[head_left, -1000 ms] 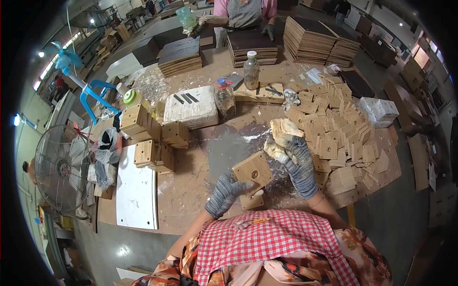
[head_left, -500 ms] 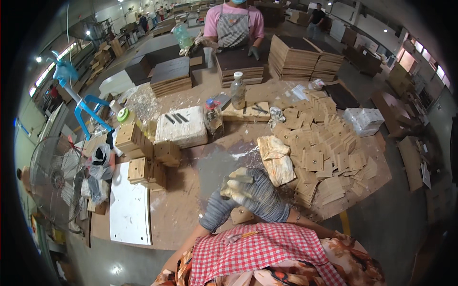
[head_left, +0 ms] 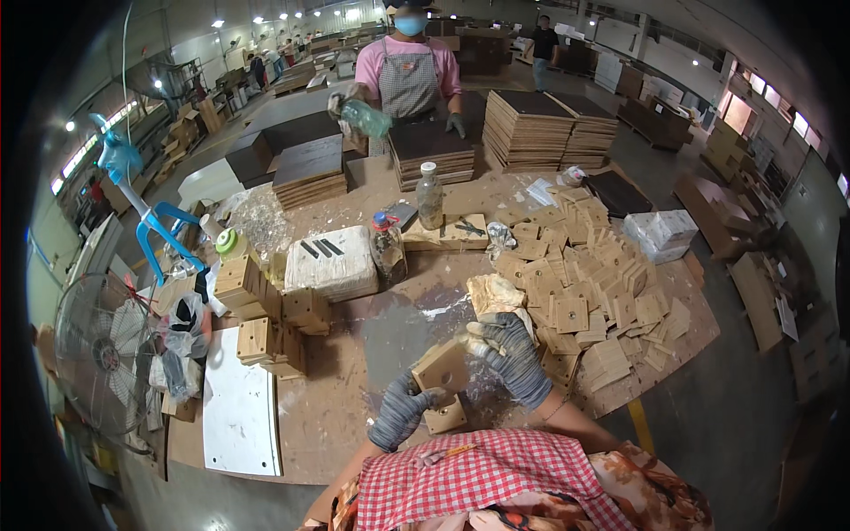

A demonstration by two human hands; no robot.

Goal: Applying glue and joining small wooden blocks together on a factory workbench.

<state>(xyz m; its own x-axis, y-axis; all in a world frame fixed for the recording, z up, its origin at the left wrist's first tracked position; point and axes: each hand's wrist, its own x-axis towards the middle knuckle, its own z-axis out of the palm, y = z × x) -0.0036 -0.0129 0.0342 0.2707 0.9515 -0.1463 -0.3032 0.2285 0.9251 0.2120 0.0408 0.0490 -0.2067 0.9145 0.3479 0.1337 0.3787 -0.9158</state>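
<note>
My left hand, in a grey knitted glove, grips a square wooden piece with a hole in it, tilted above the table's near edge. My gloved right hand is just right of that piece, beside the crumpled stained cloth. Its fingers are curled in a pinch; what they hold, if anything, is too small to make out. Another wooden piece lies below the held one, close to the red checked apron. A grey smooth patch of the tabletop lies just beyond my left hand.
Many loose wooden squares are heaped at the right. Stacked wooden blocks and a white board lie left, beside a fan. Bottles stand farther back. Across the table, a co-worker holds a green bottle.
My hands, together before, have come apart: the right moved right toward the cloth. The wooden piece now shows in my left hand. The co-worker's green bottle has been lowered and tilted.
</note>
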